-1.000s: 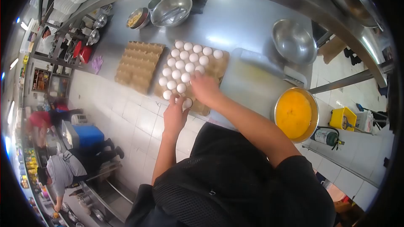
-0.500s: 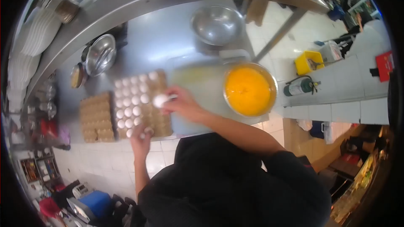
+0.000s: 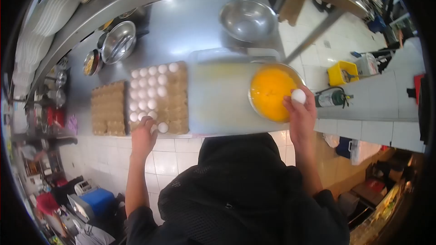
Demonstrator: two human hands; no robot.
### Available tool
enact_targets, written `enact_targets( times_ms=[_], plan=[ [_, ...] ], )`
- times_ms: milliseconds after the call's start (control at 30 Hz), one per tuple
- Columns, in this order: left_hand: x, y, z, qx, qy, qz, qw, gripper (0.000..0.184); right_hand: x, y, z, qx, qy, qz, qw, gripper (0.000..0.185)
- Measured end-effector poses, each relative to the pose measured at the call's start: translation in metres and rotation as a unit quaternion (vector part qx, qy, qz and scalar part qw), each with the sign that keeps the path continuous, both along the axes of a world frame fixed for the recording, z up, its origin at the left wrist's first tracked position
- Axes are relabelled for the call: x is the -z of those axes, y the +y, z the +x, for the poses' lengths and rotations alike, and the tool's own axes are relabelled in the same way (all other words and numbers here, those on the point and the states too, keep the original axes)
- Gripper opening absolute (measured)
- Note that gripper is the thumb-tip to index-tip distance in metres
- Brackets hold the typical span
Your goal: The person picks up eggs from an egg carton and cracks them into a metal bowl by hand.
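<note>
Right hand (image 3: 303, 114) pinching egg (image 3: 298, 95) beside bowl (image 3: 297, 76); left of bowl, left hand (image 3: 144, 138) at tray (image 3: 176, 104), finger grip unclear from here.

Between the egg carton (image 3: 176, 104) and the bowl (image 3: 296, 76), the flat cutting board (image 3: 219, 102) leaves passage; both rise in the way.

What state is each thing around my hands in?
Egg tray: partly filled
Left tray: no eggs showing
Right hand: holding an egg
Egg: looks whole
Left hand: at egg tray's near edge, hold unclear
Near bowl: holds yellow liquid
Back-right bowl: upright, nothing visible inside
Cutting board: flat, yellowish patch
</note>
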State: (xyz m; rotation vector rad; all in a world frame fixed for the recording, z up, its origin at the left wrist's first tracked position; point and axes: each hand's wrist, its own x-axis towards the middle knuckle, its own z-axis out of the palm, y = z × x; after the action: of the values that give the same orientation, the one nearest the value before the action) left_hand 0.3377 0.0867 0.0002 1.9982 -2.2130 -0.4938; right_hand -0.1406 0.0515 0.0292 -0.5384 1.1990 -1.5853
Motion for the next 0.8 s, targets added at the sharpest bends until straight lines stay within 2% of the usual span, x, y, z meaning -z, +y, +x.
enact_targets(
  times_ms=[67, 200, 300, 400, 567, 633, 667, 733, 767, 800],
  plan=[
    [0.006, 0.004, -0.013, -0.003, -0.074, 0.038, 0.997, 0.030, 0.001, 0.002, -0.006, -0.012, 0.005, 0.004, 1.000, 0.048],
    [0.018, 0.000, -0.015, 0.022, -0.142, 0.023, 0.989, 0.036, -0.003, 0.007, -0.009, -0.049, 0.002, 0.018, 0.999, 0.050],
    [0.005, 0.001, -0.021, 0.080, -0.120, 0.004, 0.989, 0.035, -0.002, 0.004, -0.010, -0.067, 0.000, 0.029, 0.997, 0.050],
    [0.023, -0.002, -0.011, 0.098, -0.105, -0.002, 0.990, 0.035, 0.002, 0.000, -0.010, -0.071, 0.017, 0.024, 0.997, 0.051],
    [0.008, -0.002, -0.006, 0.054, -0.108, 0.025, 0.992, 0.036, 0.003, -0.007, -0.007, -0.110, 0.024, 0.013, 0.994, 0.050],
    [-0.006, -0.005, -0.006, 0.001, -0.031, 0.025, 0.999, 0.040, 0.002, -0.011, -0.005, -0.118, 0.028, 0.023, 0.992, 0.049],
    [-0.007, -0.004, 0.000, -0.006, -0.033, 0.024, 0.999, 0.040, 0.001, -0.012, -0.004, -0.126, 0.026, 0.020, 0.992, 0.049],
    [-0.005, -0.004, 0.010, -0.093, 0.143, -0.077, 0.982, 0.039, -0.001, -0.016, -0.002, -0.126, 0.045, 0.040, 0.990, 0.049],
    [-0.001, -0.006, 0.012, -0.097, 0.143, -0.080, 0.982, 0.039, -0.001, -0.018, 0.001, -0.131, 0.045, 0.038, 0.990, 0.049],
    [0.000, -0.009, 0.009, -0.168, 0.285, -0.050, 0.942, 0.039, 0.000, -0.020, 0.003, -0.136, 0.054, 0.038, 0.988, 0.050]
  ],
)
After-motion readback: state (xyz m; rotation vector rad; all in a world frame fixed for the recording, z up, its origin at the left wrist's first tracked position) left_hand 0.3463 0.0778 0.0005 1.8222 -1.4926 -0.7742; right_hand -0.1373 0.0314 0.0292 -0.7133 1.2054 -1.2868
